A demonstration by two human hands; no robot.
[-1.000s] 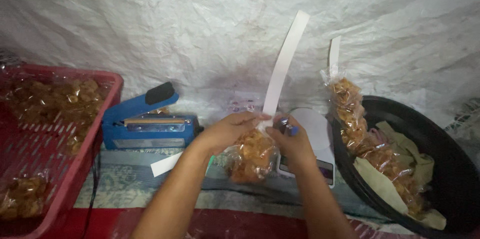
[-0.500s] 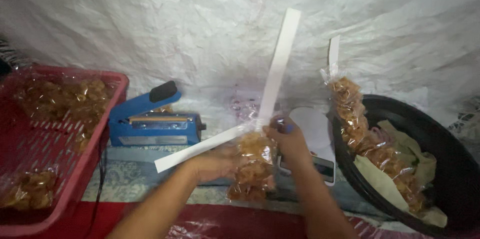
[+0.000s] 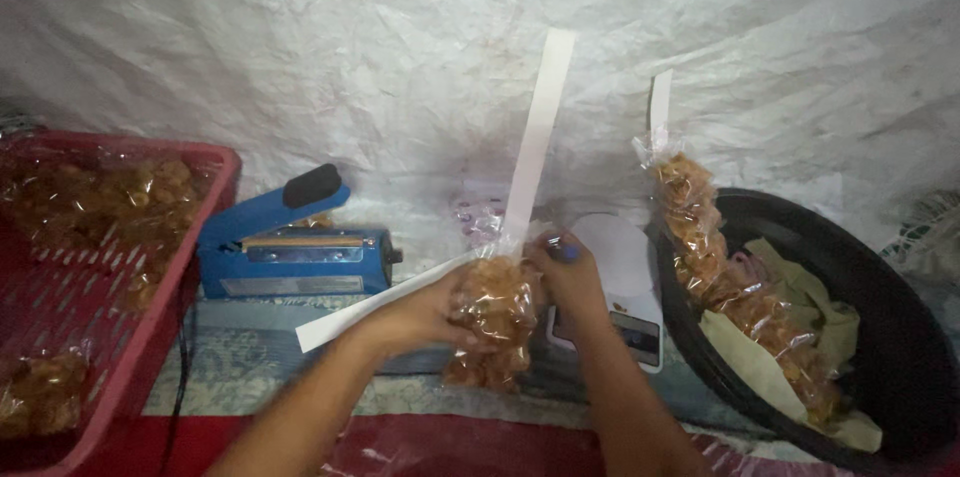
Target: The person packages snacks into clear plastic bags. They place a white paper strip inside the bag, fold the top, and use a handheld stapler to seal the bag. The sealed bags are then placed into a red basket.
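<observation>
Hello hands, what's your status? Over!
Left hand grips snack bag. Right hand pinches its top at the white strip. Nothing in the way; sealer sits left.

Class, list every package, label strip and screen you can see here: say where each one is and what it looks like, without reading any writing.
Clear snack bag: centre, held in both hands, orange-brown pieces inside.
White paper strip: long, sticking up from that bag's top.
String of filled clear bags: right, draped into the black basin, white strip on top.
Bagged snacks: left, in the red basket.
Scale display: small dark rectangle on the white scale, behind the right hand.
</observation>
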